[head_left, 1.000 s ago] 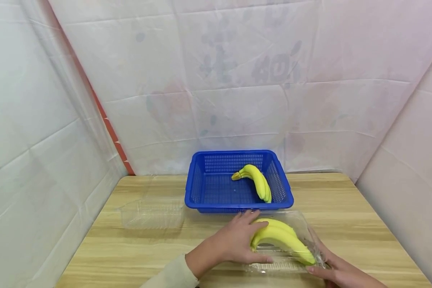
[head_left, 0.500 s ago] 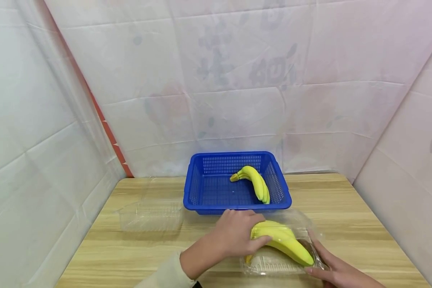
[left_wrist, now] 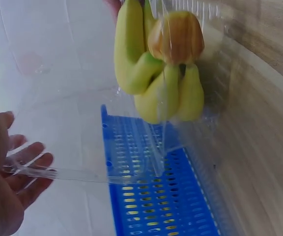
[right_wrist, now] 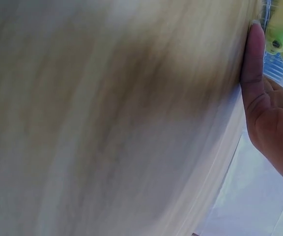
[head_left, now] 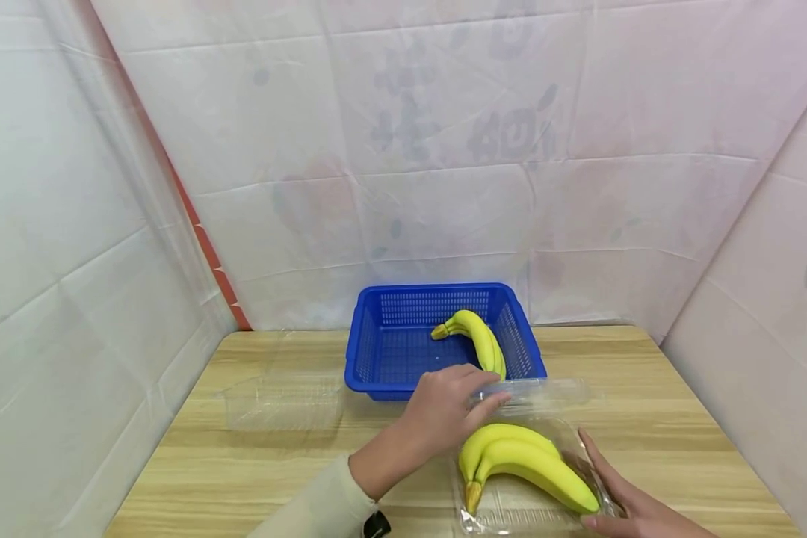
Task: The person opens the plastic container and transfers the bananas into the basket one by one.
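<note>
- Along the left of the pale wooden bench (head_left: 195,478), an empty clear plastic tray (head_left: 284,400) sits by itself, with bare wood on its near side reaching to the front edge.
- Behind the middle of the bench, a blue perforated plastic basket (head_left: 403,351) stands close to the white sheeted back wall (head_left: 444,149); one yellow banana bunch (head_left: 480,340) lies inside it, against its right wall.
- Just in front of the basket's near rim, the left hand (head_left: 444,407) pinches the free edge of the clear hinged plastic lid (head_left: 541,390) between thumb and curled fingers (left_wrist: 31,157); the lid is raised off its box and held roughly level above the box's far side.
- Below that lid, the clear plastic clamshell box (head_left: 511,512) lies open on the bench near the front edge, and a second yellow banana bunch (head_left: 521,467) rests in it, its cut stem end (left_wrist: 176,37) pointing towards the person.
- At the box's right side, the right hand (head_left: 635,508) lies with straight fingers flat against the box's edge, thumb (right_wrist: 253,64) pressed along the bench; it grips nothing.
- Further right, bare wood runs on to the bench's right edge, where the sheeted side wall (head_left: 767,299) closes in.
</note>
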Motion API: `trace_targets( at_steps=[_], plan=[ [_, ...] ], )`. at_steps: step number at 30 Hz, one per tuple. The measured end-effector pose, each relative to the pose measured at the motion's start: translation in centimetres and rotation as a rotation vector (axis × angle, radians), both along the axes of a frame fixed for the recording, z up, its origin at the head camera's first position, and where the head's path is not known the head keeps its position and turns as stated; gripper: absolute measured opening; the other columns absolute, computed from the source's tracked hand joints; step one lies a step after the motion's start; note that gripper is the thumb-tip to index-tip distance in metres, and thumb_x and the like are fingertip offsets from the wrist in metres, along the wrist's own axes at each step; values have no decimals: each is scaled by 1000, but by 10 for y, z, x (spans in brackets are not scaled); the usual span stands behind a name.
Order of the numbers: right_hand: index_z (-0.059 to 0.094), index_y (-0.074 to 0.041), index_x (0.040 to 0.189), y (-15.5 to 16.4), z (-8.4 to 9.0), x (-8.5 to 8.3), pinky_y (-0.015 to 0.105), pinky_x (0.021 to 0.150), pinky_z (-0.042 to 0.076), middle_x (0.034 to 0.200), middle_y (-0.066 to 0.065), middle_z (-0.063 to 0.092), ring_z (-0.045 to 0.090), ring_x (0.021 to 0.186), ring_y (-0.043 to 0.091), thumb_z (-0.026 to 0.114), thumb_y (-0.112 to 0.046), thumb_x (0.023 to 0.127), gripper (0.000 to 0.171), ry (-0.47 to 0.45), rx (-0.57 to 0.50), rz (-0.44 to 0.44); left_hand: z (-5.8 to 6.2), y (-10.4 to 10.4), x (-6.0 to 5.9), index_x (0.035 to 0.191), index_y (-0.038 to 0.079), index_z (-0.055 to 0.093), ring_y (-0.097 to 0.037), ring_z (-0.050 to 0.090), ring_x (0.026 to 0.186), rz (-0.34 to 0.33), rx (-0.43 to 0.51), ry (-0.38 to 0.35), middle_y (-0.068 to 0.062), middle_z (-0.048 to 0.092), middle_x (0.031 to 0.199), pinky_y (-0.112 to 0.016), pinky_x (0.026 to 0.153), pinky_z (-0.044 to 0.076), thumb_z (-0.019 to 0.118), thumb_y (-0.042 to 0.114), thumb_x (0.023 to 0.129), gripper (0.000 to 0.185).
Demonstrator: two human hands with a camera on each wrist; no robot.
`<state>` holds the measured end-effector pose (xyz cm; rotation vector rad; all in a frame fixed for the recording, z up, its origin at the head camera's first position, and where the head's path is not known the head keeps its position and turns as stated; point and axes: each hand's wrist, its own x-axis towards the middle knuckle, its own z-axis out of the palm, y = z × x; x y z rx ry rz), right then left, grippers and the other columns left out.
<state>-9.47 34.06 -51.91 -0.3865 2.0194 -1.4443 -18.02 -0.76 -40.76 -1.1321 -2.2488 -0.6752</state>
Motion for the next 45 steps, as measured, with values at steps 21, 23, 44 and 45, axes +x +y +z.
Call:
trace_targets(
  at_steps=[21,23,44,45],
  plan=[
    [-36,-19,163,12,-33,-9,16,112,42,168,-34,19,21,152,-20,71,-12,97,126,205,-260,158,-11,9,-28,118,16,79,-8,75,100,64,180,-265,3,80,111,-18,85,60,62,43,108,33],
    [-36,-9,162,10,-35,-9,17,110,44,170,-30,20,24,154,-16,73,-6,95,127,303,-284,170,-10,10,-29,119,18,78,-6,75,100,72,179,-276,4,80,111,-16,84,59,61,45,107,34],
    [-38,-44,158,23,-36,-13,18,111,43,160,-46,11,10,143,-30,68,-31,103,121,14,-115,145,-10,-7,-22,126,18,75,-12,74,110,132,139,-193,2,79,117,-29,92,62,81,48,93,46],
    [-38,-45,158,23,-36,-12,18,110,43,159,-47,12,10,142,-31,69,-29,102,122,10,-99,135,-10,-8,-21,126,18,75,-13,74,111,132,144,-181,2,79,118,-30,92,63,82,48,92,46]
  ],
)
